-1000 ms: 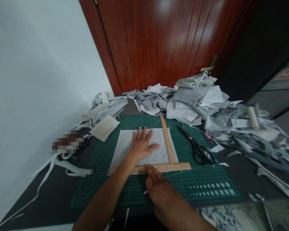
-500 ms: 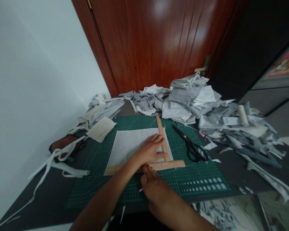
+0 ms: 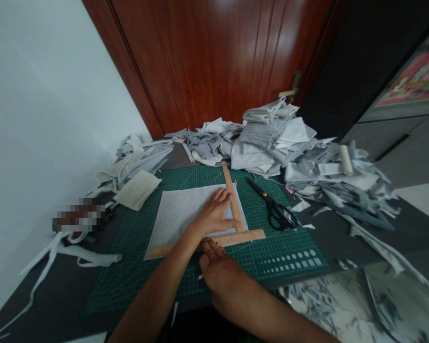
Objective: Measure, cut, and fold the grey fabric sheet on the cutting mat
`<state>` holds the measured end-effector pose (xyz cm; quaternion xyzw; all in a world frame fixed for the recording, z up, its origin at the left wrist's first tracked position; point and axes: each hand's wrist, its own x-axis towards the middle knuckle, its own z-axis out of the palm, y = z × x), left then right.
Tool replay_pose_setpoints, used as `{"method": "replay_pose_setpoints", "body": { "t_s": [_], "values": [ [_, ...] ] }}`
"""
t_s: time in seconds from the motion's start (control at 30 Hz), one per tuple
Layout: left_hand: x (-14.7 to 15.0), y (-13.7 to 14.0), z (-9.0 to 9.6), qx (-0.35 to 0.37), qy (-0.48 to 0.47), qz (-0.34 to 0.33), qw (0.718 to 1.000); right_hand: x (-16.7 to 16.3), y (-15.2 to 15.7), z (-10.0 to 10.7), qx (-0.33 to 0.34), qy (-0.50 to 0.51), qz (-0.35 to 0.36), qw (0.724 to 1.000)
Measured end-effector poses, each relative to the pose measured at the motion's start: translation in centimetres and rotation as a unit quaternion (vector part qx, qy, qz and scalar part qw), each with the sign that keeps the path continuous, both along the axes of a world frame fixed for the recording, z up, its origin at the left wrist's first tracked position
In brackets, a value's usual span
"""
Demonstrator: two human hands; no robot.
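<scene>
A light grey fabric piece lies flat under a wooden T-shaped ruler, whose long blade runs away from me and whose crossbar lies along the near edge. My left hand rests flat on the cloth, fingers outstretched, fingertips and thumb touching the ruler blade. Just below, my right hand is closed with its fingertips at the crossbar's near edge. A small pink tip pokes out beside that hand; the rest of the pink item is hidden.
Black scissors lie on the green cutting mat, right of the cloth. A folded cream cloth sits at the mat's left edge. Heaps of grey fabric line the back and right. Cloth strips lie at left.
The whole view has shifted, so the table's things appear slightly left and higher. Both hands keep their places on the cloth and ruler.
</scene>
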<state>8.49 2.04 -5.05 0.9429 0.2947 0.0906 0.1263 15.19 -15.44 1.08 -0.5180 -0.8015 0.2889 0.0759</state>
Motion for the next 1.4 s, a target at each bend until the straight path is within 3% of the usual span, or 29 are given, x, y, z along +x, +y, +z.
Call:
{"method": "replay_pose_setpoints", "body": {
  "t_s": [0.33, 0.67, 1.4],
  "values": [
    [0.0, 0.2, -0.5, 0.041, 0.034, -0.01, 0.999, 0.2, 0.1, 0.5, -0.021, 0.026, -0.003, 0.999],
    [0.2, 0.0, 0.0, 0.023, 0.039, -0.008, 0.999, 0.1, 0.3, 0.8, -0.03, 0.001, 0.006, 1.0],
    [-0.1, -0.3, 1.1, 0.004, 0.037, 0.0, 0.999, -0.5, 0.6, -1.3, 0.024, -0.021, 0.014, 0.999]
  ]
}}
